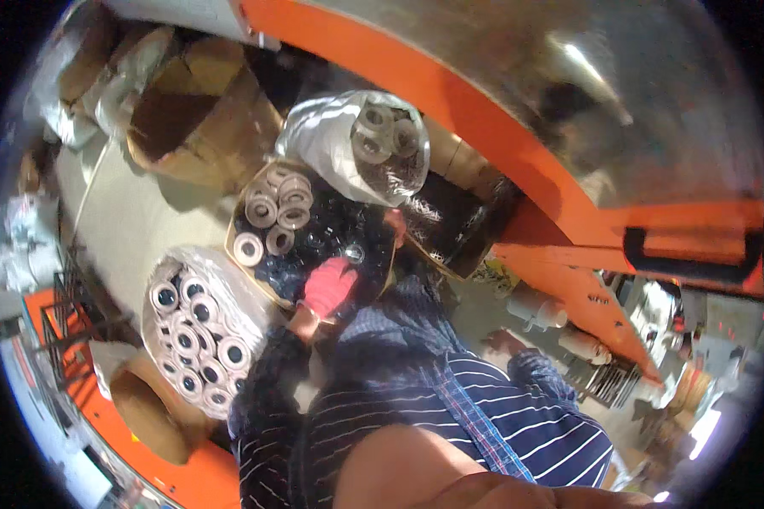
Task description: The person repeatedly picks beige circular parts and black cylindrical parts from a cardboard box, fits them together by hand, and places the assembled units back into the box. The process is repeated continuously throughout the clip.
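My left hand (327, 287), in a pink glove, reaches over a black-lined tray (272, 270). Its fingers are drawn together at a small, shiny, clear round piece (354, 253). Dark, glossy small items lie around it, too blurred to name. Thick beige rings (293, 212) are stacked at the tray's far left, with one ring (248, 249) apart near its edge. Off to the right, beside my body, my right hand (502, 341) is dim and blurred, so its fingers cannot be read. Something pink (396, 224) shows at the tray's right edge; I cannot make out what it is.
A white sack (250, 293) of similar rings stands left of the tray. Another white sack (318, 127) holds larger rings behind it. Cardboard boxes (216, 127) stand at the far left. An orange machine frame (518, 144) with a black handle (692, 263) spans the right.
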